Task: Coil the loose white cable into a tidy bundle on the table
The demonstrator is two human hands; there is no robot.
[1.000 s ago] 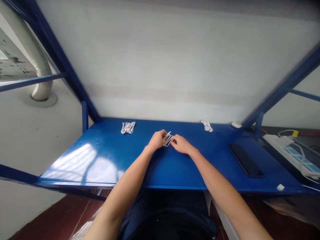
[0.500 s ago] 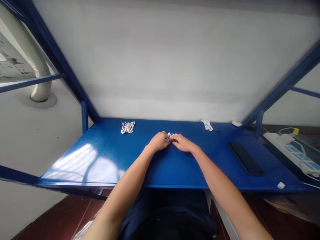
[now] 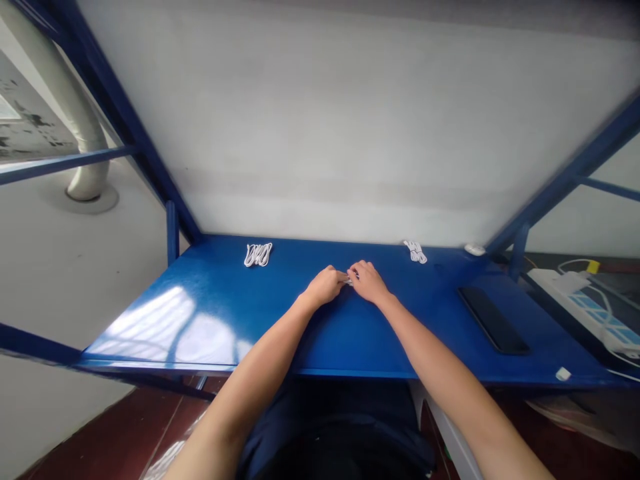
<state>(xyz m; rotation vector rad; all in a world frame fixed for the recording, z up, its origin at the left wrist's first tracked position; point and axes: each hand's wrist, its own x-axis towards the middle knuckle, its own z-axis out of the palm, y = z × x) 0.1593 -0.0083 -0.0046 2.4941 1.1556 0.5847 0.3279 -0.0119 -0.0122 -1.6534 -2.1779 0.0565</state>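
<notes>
Near the middle of the blue table, my left hand pinches a small white cable. My right hand closes on the same cable from the other side, its fingertips close to those of the left. Most of the cable is hidden by the fingers. A looped white cable bundle lies at the back left of the table. Another bundled white cable lies at the back right.
A round white object lies by the back right corner. Nearer on the right are a dark flat object and a small white block. A white power strip with cords is at the far right. Blue frame bars flank the table.
Both hands have shifted slightly to the right with the white cable. My right hand has turned and its fingers now cover more of the cable.
</notes>
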